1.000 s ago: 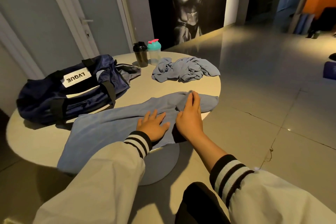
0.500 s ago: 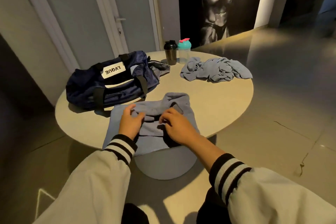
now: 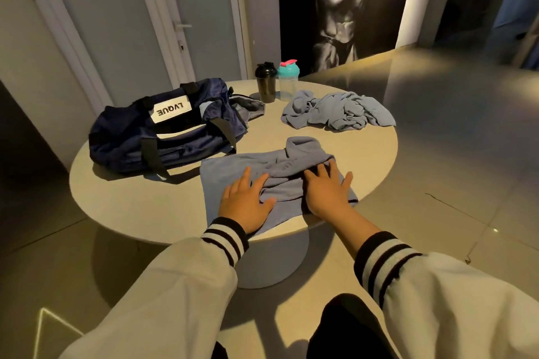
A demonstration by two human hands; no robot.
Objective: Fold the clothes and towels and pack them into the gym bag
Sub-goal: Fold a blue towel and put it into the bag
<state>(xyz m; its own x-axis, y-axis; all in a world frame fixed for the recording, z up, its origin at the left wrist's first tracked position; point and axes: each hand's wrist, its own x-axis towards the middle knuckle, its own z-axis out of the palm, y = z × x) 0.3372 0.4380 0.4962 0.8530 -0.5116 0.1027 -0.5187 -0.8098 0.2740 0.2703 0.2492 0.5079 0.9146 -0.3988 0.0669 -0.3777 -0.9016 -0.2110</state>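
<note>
A blue towel [image 3: 233, 167], partly folded, lies at the near edge of the round table [image 3: 140, 207]. My left hand [image 3: 246, 202] lies flat on its near left part, fingers spread. My right hand [image 3: 328, 194] presses flat on its right part, fingers straight. A navy gym bag [image 3: 163, 131] with a white label sits on the table's left, its top open. A second blue cloth [image 3: 338, 111] lies crumpled at the far right of the table.
A black shaker bottle [image 3: 266, 86] and a clear one with a teal lid [image 3: 288, 80] stand at the table's far edge. Doors are behind the table, tiled floor to the right.
The towel was spread long a second ago; it was folded over into a shorter shape. Both hands went from pinching the cloth to lying flat on it, fingers spread.
</note>
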